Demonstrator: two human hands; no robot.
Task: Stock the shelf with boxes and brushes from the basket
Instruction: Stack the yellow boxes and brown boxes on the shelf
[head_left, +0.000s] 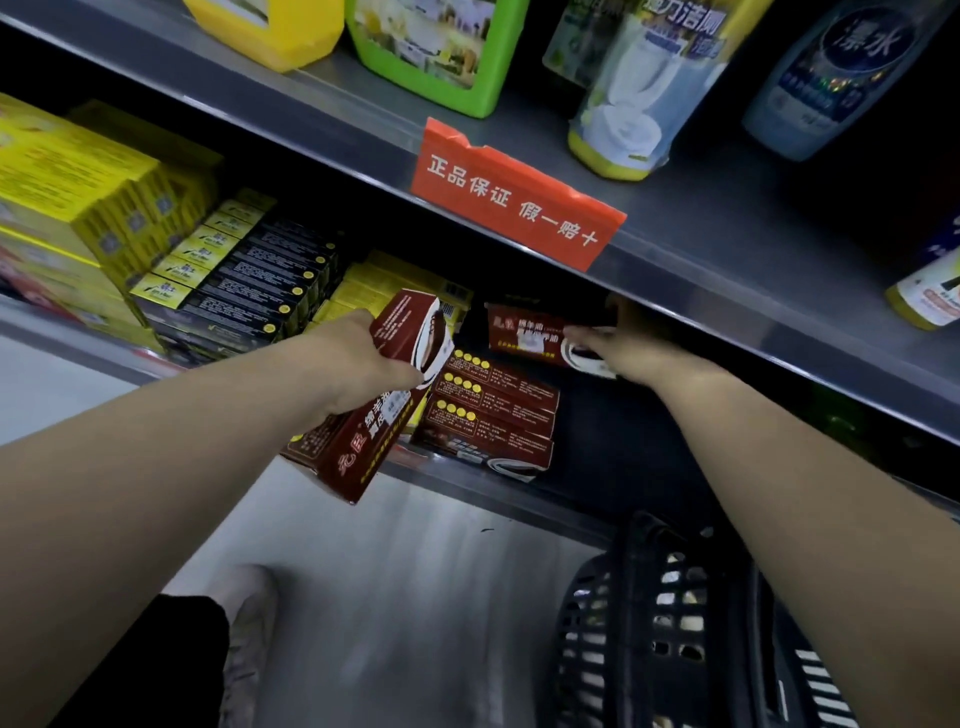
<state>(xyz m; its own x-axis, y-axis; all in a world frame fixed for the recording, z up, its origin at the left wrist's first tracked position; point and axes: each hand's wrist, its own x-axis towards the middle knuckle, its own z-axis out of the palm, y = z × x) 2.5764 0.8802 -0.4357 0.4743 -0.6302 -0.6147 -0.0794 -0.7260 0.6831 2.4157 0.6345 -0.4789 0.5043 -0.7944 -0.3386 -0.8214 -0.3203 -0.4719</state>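
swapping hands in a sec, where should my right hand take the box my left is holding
Grip its free lower end, coming from below on the right. The left hand wraps the upper half of the box, which tilts with that end jutting out in front of the shelf edge, narrow sides bare. The right hand holds another box; place that first.
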